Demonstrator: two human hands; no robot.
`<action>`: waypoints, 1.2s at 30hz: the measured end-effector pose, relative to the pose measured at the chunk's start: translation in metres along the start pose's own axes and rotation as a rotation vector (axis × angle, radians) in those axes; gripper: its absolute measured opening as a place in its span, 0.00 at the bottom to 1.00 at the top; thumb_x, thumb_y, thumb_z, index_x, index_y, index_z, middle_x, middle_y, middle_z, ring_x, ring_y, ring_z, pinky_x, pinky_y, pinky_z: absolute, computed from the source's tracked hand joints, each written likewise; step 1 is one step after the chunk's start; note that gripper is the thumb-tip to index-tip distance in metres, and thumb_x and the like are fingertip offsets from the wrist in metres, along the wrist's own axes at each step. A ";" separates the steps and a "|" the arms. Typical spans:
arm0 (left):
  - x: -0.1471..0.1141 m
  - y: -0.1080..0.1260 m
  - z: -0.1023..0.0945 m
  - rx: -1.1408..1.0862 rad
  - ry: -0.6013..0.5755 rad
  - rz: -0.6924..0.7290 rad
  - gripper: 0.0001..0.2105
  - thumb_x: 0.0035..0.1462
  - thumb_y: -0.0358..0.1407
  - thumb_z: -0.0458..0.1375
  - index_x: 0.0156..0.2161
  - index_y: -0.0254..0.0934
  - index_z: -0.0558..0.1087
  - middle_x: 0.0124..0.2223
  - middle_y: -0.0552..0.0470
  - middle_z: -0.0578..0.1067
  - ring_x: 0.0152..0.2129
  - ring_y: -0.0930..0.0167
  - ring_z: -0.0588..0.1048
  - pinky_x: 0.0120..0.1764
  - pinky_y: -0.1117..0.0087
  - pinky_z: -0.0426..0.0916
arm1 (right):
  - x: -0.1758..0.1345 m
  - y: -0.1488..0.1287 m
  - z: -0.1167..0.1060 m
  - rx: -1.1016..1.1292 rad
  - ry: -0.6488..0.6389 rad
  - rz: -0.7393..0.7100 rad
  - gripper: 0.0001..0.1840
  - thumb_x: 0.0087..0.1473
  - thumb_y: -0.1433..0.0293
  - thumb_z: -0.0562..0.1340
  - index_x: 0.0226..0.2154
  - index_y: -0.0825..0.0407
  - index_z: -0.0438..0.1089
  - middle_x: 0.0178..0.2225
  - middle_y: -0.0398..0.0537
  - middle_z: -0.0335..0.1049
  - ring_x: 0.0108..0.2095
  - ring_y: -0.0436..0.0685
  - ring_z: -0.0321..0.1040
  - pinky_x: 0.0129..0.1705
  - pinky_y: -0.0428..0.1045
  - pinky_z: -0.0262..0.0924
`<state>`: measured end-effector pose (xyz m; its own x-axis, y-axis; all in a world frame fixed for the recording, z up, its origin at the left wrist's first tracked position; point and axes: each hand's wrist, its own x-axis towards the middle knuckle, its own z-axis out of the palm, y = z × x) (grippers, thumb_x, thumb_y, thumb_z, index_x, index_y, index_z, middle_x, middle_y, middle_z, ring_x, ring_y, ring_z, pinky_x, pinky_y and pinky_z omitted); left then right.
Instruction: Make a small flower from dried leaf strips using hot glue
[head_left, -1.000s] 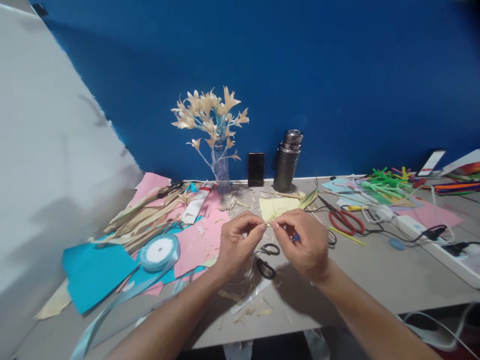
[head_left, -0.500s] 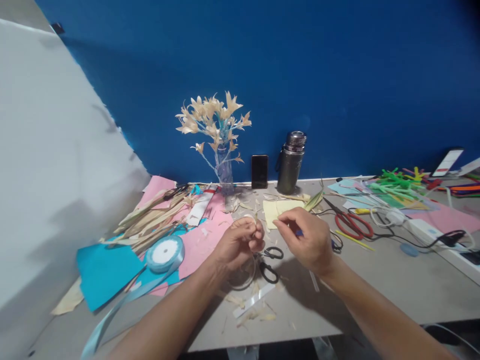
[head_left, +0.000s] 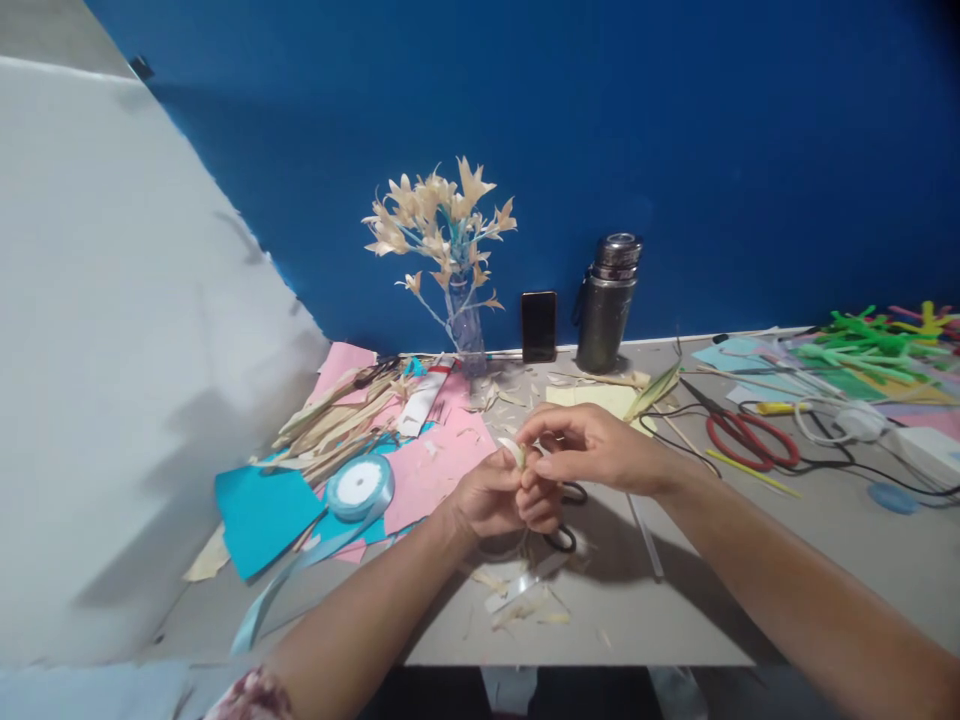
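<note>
My left hand [head_left: 499, 495] is closed on a small pale corn husk petal [head_left: 513, 452], which curls up between its thumb and fingers. My right hand [head_left: 592, 448] meets it from the right, thumb and fingertips bent around the same piece; the fingers partly hide its lower end. Below the hands lie black-handled scissors [head_left: 561, 541], mostly covered by them. Husk scraps [head_left: 517, 608] and a shiny clear strip [head_left: 504, 598] are scattered on the table in front.
A glass vase [head_left: 466, 330] of husk flowers [head_left: 442, 215], a phone [head_left: 538, 325] and a thermos [head_left: 607, 305] stand by the wall. Left are husk strips [head_left: 330, 420] and a blue ribbon roll [head_left: 375, 490]. Red-handled scissors [head_left: 757, 445] and cables lie right.
My right hand has moved left to join my left hand at the husk petal; the two were apart before. The camera view has shifted slightly.
</note>
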<state>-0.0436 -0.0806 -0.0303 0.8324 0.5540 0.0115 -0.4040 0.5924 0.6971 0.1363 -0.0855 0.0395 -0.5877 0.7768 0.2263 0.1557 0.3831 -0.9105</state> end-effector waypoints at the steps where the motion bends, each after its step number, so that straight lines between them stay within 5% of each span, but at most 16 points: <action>1: 0.000 0.001 0.002 -0.007 -0.001 0.000 0.24 0.40 0.43 0.73 0.19 0.35 0.60 0.17 0.58 0.56 0.15 0.78 0.56 0.20 0.72 0.51 | 0.002 -0.001 0.000 0.008 -0.004 0.001 0.08 0.51 0.70 0.65 0.36 0.52 0.77 0.33 0.43 0.72 0.27 0.49 0.64 0.29 0.45 0.61; 13: 0.002 0.002 0.000 -0.071 0.053 0.094 0.17 0.48 0.40 0.71 0.25 0.33 0.69 0.20 0.58 0.60 0.18 0.79 0.59 0.23 0.75 0.55 | 0.002 0.014 0.013 0.312 0.175 0.088 0.07 0.48 0.68 0.69 0.29 0.54 0.74 0.29 0.44 0.72 0.30 0.51 0.70 0.33 0.47 0.65; 22: 0.006 0.001 0.004 -0.032 0.203 0.181 0.15 0.49 0.37 0.70 0.26 0.33 0.68 0.21 0.57 0.62 0.19 0.78 0.61 0.24 0.76 0.58 | 0.001 0.013 0.013 0.383 0.209 0.126 0.07 0.48 0.68 0.68 0.31 0.54 0.74 0.28 0.45 0.74 0.29 0.54 0.74 0.32 0.50 0.71; 36: 0.007 0.004 0.006 -0.052 0.221 0.136 0.14 0.50 0.38 0.69 0.27 0.32 0.69 0.21 0.56 0.61 0.19 0.78 0.60 0.24 0.76 0.58 | 0.002 0.025 0.010 0.388 0.278 0.115 0.14 0.49 0.62 0.71 0.32 0.54 0.73 0.27 0.43 0.74 0.28 0.50 0.71 0.31 0.46 0.64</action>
<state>-0.0369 -0.0775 -0.0232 0.6679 0.7419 -0.0583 -0.5307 0.5298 0.6616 0.1310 -0.0791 0.0138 -0.3419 0.9273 0.1521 -0.1310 0.1132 -0.9849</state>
